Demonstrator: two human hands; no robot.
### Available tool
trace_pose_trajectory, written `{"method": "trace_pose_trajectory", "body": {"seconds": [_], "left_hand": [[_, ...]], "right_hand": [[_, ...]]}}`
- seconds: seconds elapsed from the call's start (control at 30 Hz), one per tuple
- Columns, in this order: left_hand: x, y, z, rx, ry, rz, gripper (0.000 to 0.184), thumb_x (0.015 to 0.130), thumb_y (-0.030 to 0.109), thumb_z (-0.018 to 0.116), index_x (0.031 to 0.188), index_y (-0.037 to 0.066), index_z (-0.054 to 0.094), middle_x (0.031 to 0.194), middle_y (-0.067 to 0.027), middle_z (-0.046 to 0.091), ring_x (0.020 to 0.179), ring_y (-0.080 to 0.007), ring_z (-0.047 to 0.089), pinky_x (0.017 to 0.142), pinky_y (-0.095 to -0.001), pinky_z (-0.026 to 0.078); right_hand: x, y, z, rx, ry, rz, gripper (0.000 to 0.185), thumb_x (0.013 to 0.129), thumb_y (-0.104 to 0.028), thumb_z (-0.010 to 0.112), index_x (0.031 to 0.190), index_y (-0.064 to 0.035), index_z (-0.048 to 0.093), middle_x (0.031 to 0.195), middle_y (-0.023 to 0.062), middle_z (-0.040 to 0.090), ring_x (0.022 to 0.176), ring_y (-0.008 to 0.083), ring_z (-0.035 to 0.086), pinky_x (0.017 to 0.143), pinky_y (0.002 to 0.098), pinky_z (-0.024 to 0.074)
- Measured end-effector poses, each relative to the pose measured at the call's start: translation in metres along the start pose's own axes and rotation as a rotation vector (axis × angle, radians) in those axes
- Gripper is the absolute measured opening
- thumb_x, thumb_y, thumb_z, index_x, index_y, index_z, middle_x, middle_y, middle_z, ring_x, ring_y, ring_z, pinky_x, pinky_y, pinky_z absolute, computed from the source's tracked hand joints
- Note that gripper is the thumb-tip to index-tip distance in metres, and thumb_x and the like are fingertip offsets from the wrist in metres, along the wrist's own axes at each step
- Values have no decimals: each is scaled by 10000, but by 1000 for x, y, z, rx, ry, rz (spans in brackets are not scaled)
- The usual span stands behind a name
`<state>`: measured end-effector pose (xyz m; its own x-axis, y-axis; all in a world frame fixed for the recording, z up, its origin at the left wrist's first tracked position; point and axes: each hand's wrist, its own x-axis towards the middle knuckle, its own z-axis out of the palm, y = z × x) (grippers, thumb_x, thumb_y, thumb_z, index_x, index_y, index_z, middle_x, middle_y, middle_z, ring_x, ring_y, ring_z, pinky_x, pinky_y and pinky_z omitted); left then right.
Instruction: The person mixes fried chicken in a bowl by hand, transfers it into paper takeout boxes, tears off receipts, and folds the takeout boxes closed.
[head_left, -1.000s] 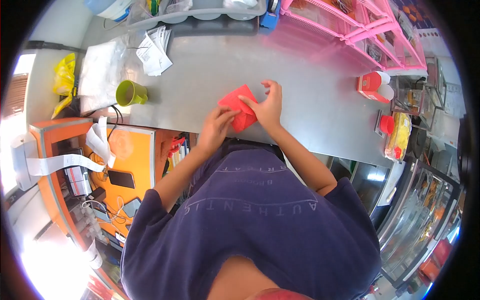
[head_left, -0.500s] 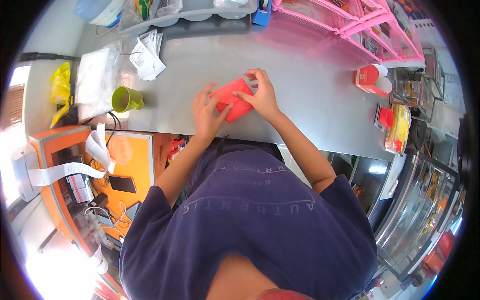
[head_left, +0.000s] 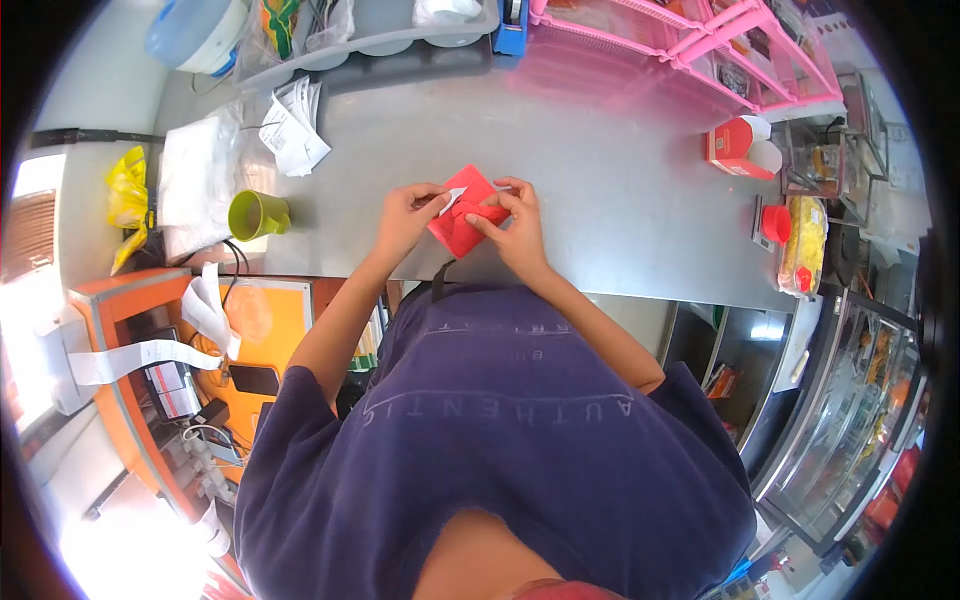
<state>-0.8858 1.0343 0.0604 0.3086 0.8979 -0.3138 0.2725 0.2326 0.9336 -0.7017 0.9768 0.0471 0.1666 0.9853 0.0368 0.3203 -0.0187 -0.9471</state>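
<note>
The red packet (head_left: 458,228) is at the near middle of the metal counter (head_left: 600,200), between both hands; whether it rests there or hangs just above, I cannot tell. From its nine o'clock, the left hand (head_left: 408,215) pinches a white bit (head_left: 455,195) at the packet's eleven o'clock. From three o'clock, the right hand (head_left: 518,230) grips the packet between thumb and fingers. The step in hand seems to be working its folds; the next move probably calls for a steady right grip and a light left pinch.
</note>
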Motion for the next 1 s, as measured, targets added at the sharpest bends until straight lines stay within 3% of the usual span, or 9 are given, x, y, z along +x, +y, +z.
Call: {"method": "trace_pose_trajectory", "body": {"seconds": [0.1,0.7,0.8,0.9,1.0], "left_hand": [[-1,2,-2,-55,-12,-18,237,894,162,624,997,-45,674,861,-36,663,786,-88,590,706,-237,476],[2,13,-6,42,-89,13,253,888,165,634,1054,-26,655,927,-69,680,854,-121,620,784,-257,477],[7,16,-11,-28,-141,-63,268,895,172,624,1062,-36,646,953,-69,676,881,-117,613,793,-256,478],[14,15,-18,90,-216,-77,247,892,175,621,1066,4,659,940,-66,679,903,-140,614,840,-282,472],[17,28,-20,403,-244,30,223,861,179,661,1044,52,663,1031,-82,658,981,-171,593,919,-310,439]], "right_hand": [[0,7,7,174,20,11,229,720,-182,782,832,-30,653,1234,142,464,1124,291,454,956,399,389],[9,6,21,157,68,83,206,719,-131,760,779,-15,600,1191,152,498,1120,307,467,950,407,388],[10,9,24,161,79,79,203,711,-120,761,775,-16,599,1193,152,499,1118,307,469,950,407,388],[12,14,27,153,92,57,202,703,-109,762,780,-16,600,1199,151,497,1117,307,469,952,407,386],[12,15,28,153,97,37,193,703,-97,756,784,-16,602,1208,151,492,1120,307,468,956,409,383]]}}
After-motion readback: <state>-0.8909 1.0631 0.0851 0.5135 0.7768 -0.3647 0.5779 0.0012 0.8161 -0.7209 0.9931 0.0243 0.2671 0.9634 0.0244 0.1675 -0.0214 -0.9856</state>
